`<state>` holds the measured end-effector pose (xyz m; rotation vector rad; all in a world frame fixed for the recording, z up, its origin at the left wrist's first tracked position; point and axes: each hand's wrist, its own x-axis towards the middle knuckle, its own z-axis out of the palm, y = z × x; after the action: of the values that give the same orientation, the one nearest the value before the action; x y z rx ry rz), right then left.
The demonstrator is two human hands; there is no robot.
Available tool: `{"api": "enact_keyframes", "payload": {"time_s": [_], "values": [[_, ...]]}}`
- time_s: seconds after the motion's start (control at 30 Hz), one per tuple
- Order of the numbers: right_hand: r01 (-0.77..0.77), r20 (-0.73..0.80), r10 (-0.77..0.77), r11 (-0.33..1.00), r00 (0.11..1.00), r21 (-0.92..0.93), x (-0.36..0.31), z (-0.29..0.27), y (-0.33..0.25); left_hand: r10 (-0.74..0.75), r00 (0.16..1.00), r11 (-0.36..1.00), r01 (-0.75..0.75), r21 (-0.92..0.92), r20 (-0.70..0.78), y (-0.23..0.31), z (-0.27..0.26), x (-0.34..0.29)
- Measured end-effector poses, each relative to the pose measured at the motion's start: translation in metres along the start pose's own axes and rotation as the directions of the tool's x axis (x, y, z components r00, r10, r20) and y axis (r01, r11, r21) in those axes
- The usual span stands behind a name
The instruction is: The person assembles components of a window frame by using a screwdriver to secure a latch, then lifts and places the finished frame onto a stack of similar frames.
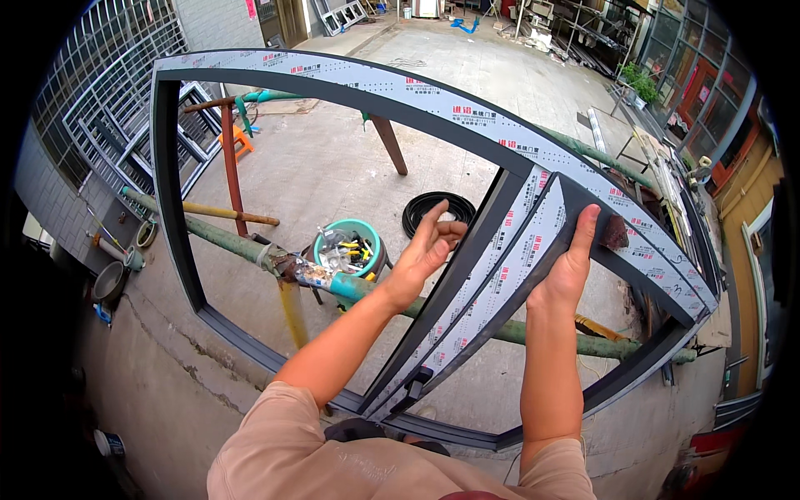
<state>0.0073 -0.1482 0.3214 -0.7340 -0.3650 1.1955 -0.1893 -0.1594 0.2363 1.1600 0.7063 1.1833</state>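
A large dark grey window frame (325, 75), faced with printed white protective film, lies across in front of me. Two film-covered bars run side by side down it: a fixed upright bar (492, 237) and the side of a narrow sash (521, 258). My right hand (567, 271) grips the sash edge near its far end, thumb on the upper face, other fingers hidden. Left of the fixed bar, my left hand (429, 250) is raised with fingers apart and slightly curled, holding nothing. A black handle (412, 387) sits low on the sash. A reddish-brown lump (615, 233) rests beyond my right hand.
Green pipe rails (225, 235) on trestle legs pass beneath the frame. A turquoise basin (375, 242) of small parts and a black coil (417, 215) lie below. Several metal grilles (108, 142) lean at the left wall. Long profiles (667, 179) are stacked at the right.
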Motion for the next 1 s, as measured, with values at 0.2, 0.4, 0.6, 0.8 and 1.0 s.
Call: {"api": "enact_keyframes", "payload": {"time_s": [0.2,0.4,0.6,0.8,1.0], "values": [[-0.037,0.039,0.041,0.994,0.998,-0.104,-0.018,-0.004,0.013,0.076,0.967,0.806,-0.203,-0.556,-0.244,0.080,0.012,0.087],[-0.017,0.000,0.017,0.987,1.000,-0.161,-0.049,-0.011,0.020,0.026,0.940,0.806,-0.220,-0.550,-0.339,0.098,0.018,0.031],[0.066,0.005,-0.067,0.977,0.998,-0.203,-0.082,0.003,0.002,0.095,0.924,0.941,-0.204,-0.271,-0.369,0.139,0.027,-0.013],[0.164,0.087,-0.145,0.941,0.986,-0.295,-0.131,0.037,-0.008,0.206,0.857,0.917,-0.337,-0.212,-0.472,0.208,0.030,-0.068],[0.072,0.191,-0.024,0.966,0.981,-0.248,-0.214,0.030,-0.015,0.298,0.800,0.928,-0.370,-0.038,-0.520,0.225,0.040,-0.156]]}}
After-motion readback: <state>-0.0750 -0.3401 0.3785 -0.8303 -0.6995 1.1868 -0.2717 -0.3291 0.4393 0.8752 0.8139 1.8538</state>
